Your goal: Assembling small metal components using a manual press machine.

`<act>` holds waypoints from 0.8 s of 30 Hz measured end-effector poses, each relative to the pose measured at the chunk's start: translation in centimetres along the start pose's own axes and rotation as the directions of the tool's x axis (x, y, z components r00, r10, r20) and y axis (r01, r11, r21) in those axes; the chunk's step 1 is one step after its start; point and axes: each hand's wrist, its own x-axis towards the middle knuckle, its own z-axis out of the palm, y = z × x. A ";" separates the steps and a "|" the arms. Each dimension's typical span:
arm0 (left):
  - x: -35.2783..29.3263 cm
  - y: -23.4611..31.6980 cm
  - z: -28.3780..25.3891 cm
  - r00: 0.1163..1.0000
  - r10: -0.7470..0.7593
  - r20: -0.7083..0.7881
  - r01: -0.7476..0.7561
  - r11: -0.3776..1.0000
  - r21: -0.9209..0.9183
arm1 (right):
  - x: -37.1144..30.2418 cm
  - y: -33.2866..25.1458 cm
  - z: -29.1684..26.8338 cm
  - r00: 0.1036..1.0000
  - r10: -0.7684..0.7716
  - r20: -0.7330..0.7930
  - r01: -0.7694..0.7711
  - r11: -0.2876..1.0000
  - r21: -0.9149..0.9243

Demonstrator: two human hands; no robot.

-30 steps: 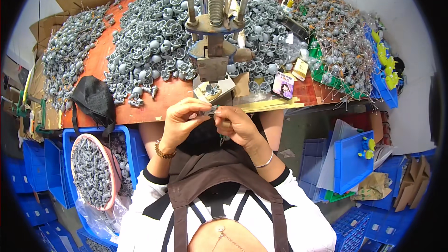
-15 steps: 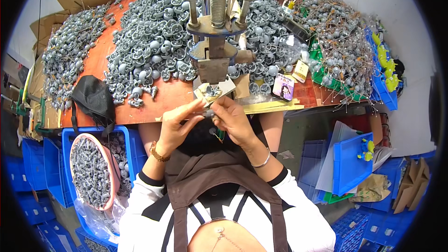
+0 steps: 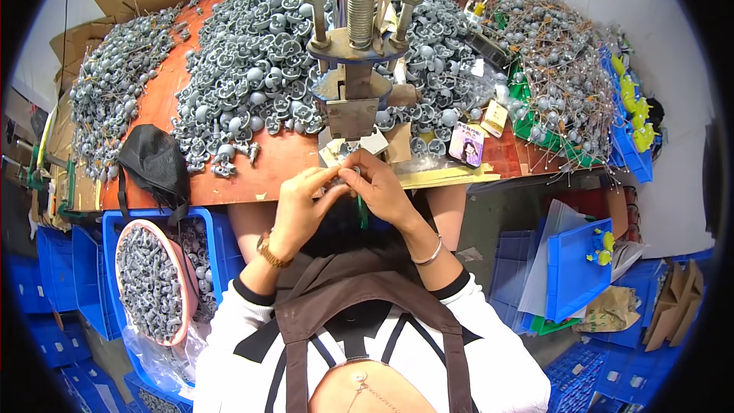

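My left hand [image 3: 300,205] and my right hand [image 3: 380,190] meet in front of the metal press [image 3: 352,113], thumbs and fingertips pinched together. Between them is a small grey plastic part [image 3: 354,171], mostly covered by the fingers. Both hands are closed on it. Just beyond the fingertips, under the press head, lies the pale press fixture [image 3: 333,153]. A thin green strip [image 3: 362,213] shows below my right hand. Grey plastic shells [image 3: 252,76] lie heaped behind and to both sides of the press.
Wired grey balls [image 3: 558,80] pile up at the right, and more grey pieces [image 3: 122,84] at the far left. A black bag [image 3: 155,162] lies at the table's left edge. Below it, a pink basin [image 3: 183,291] of small grey parts sits in a blue crate [image 3: 219,248].
My hands have drawn closer together, the right fingers moving over the left fingertips. The grey ball and wire that hung below them are now out of sight.
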 end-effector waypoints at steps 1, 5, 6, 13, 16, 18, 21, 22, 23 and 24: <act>0.1 -0.4 0.5 1.000 0.000 -0.002 0.000 1.000 -0.002 | 0.1 0.0 0.0 1.000 0.000 0.001 0.000 1.000 -0.002; 0.9 -2.2 2.3 0.989 -0.044 -0.144 0.036 0.997 -0.064 | 0.5 0.6 0.3 0.970 -0.074 -0.230 0.021 0.974 -0.225; 1.2 -2.7 2.6 0.980 -0.030 -0.196 0.031 1.000 0.003 | 0.6 1.1 0.3 0.951 -0.139 -0.277 0.043 0.945 -0.325; 2.6 -3.6 2.5 0.986 0.031 -0.163 -0.010 0.991 0.132 | 0.4 1.0 0.7 0.908 -0.284 -0.309 -0.019 0.708 -0.706; 3.1 -4.0 1.8 0.994 0.084 -0.075 -0.070 0.981 0.179 | 0.5 -0.4 -1.4 0.869 -0.432 -0.243 0.037 0.546 -0.837; 3.6 -3.9 1.2 0.992 0.107 -0.061 -0.093 0.975 0.201 | 2.9 -2.5 -5.3 0.868 -0.407 -0.285 0.058 0.653 -0.756; 3.6 -3.0 2.6 0.990 0.120 -0.074 -0.099 0.965 0.242 | 9.4 -7.5 -8.9 0.920 -0.152 -0.361 0.216 0.966 0.143; 3.4 -2.9 3.1 0.988 0.093 -0.126 -0.055 0.958 0.280 | 10.1 -9.6 -8.9 0.935 -0.170 -0.313 0.214 0.970 0.113; 3.5 -2.7 3.1 0.987 0.102 -0.124 -0.064 0.958 0.280 | 10.4 -11.7 -8.5 0.947 -0.188 -0.261 0.216 0.973 0.084; 3.2 -2.7 2.8 0.985 0.086 -0.152 -0.038 0.956 0.291 | 9.9 -12.5 -7.1 0.894 -0.364 -0.263 0.354 0.931 -0.085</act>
